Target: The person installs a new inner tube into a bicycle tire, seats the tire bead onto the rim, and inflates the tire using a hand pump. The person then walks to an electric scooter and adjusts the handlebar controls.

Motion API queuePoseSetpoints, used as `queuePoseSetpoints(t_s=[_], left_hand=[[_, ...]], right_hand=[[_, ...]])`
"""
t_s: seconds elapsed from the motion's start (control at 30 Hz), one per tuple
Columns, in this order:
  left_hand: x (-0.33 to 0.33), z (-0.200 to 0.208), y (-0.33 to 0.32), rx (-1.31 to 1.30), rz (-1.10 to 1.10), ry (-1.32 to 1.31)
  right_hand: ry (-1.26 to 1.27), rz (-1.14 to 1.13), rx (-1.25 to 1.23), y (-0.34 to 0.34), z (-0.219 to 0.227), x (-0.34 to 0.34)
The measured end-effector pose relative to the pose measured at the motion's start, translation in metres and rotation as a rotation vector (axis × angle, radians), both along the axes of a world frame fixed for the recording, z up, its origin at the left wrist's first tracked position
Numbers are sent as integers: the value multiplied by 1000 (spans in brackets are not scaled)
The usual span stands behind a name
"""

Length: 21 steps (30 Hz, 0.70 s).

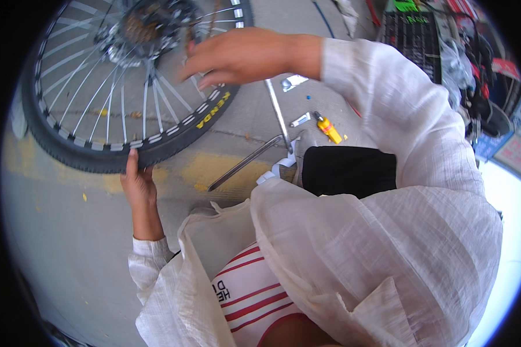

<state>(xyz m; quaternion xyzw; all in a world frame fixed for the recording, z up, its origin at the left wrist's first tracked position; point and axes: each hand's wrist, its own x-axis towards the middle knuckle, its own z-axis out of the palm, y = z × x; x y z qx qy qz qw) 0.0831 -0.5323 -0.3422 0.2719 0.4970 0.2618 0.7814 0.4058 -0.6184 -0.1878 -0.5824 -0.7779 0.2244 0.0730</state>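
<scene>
A bicycle wheel [145, 157] with a black tyre and silver spokes fills the upper left. At its hub sits a rusty sprocket cluster [142, 29]. My left hand [139, 188] grips the wheel's near edge, thumb on the rim and fingers curled beneath the tyre. Across the wheel's right side reaches my right hand [237, 58], its fingers stretched out and apart, somewhat blurred. Nothing shows in that hand. It hovers near the spokes to the right of the hub; whether it touches them I cannot tell.
Metal bars [246, 163] lie right of the wheel. Beyond them are a yellow bottle [330, 130], a small tube [300, 120] and a silvery packet [294, 82]. A black pad [347, 172] is beside my right sleeve. A black crate [414, 37] and clutter stand upper right.
</scene>
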Motion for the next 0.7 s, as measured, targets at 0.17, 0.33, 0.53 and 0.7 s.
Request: queuePoseSetpoints(t_s=[0.17,0.33,0.53,0.7], left_hand=[[1,-19,2,-95,-21,-141],[-9,-11,12,-60,-141,42],[-11,32,23,-85,-405,442],[-20,51,23,-164,-480,675]], right_hand=[[-312,-601,-154,-212,5,138],[-292,-1175,-597,-433,-47,166],[-235,-1332,-455,-520,-166,165],[115,-1167,-250,-429,-194,164]])
